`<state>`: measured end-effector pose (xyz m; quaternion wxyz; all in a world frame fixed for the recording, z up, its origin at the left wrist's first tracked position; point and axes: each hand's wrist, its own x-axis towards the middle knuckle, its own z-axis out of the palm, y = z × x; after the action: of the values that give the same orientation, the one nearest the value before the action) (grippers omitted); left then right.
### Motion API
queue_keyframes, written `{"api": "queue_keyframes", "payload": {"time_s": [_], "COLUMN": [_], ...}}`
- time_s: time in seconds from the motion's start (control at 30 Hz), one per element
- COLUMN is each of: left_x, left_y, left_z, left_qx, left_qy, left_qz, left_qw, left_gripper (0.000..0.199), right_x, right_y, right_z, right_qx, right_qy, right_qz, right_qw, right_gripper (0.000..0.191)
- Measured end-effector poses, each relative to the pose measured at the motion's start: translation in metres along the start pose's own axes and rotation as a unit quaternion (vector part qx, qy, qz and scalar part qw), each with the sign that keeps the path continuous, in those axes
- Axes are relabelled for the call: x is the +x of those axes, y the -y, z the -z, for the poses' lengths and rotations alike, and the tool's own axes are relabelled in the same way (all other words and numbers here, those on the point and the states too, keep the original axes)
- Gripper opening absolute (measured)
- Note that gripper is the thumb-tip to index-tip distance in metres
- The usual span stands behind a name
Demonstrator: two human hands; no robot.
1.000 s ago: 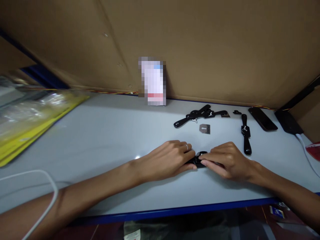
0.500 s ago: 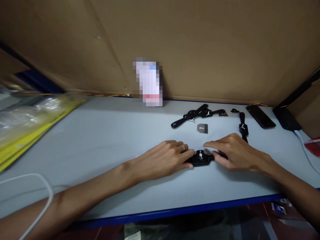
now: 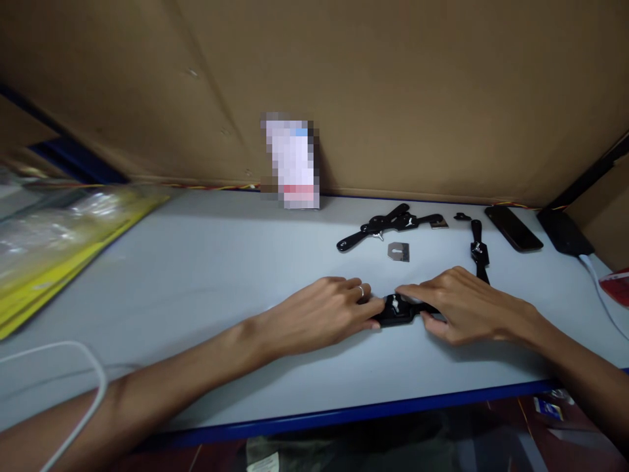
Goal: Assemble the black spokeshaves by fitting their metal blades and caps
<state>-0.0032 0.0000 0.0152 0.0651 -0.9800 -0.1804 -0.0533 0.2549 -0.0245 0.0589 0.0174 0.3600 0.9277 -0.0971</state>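
Note:
My left hand [image 3: 334, 308], a ring on one finger, is closed on the left end of a black metal tool [image 3: 396, 317] with a silver screw in its middle. At the tool's right handle is my right hand [image 3: 466, 308], thumb and index finger apart, the index fingertip by the body's upper edge. Behind them a flat silver blade [image 3: 398, 252] lies on the table. Similar black tools [image 3: 388, 223] lie crossed further back, a second blade [image 3: 439, 223] at their right end. Another black tool [image 3: 479, 252] stretches behind my right hand, partly hidden by it.
A dark phone [image 3: 514, 229] and a black box with a white cable [image 3: 565, 234] lie at the back right, near a small black part [image 3: 462, 216]. Plastic bags and yellow sheets [image 3: 93, 252] cover the left side. A blurred upright item [image 3: 296, 164] leans on the cardboard wall.
My right index finger has come down and left to the tool's upper edge. More of the right handle shows between thumb and index finger. My left hand has barely moved.

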Motion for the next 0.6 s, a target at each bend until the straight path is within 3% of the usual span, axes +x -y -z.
{"api": "queue_keyframes", "payload": {"time_s": [0.3,0.6], "left_x": [0.0003,0.0004], "left_y": [-0.0005,-0.0007], "left_z": [-0.0008,-0.0005], "left_qx": [-0.026,-0.031], "left_qy": [0.021,0.032], "left_qz": [0.048,0.039], "left_qw": [0.998,0.998], "left_gripper": [0.048,0.046], "right_x": [0.0009,0.0022], "right_y": [0.0002,0.0022], "right_z": [0.0033,0.0051], "right_qx": [0.014,0.037], "right_qy": [0.038,0.037], "right_qz": [-0.015,-0.014], "right_qw": [0.999,0.999], "right_gripper": [0.034,0.028]}}
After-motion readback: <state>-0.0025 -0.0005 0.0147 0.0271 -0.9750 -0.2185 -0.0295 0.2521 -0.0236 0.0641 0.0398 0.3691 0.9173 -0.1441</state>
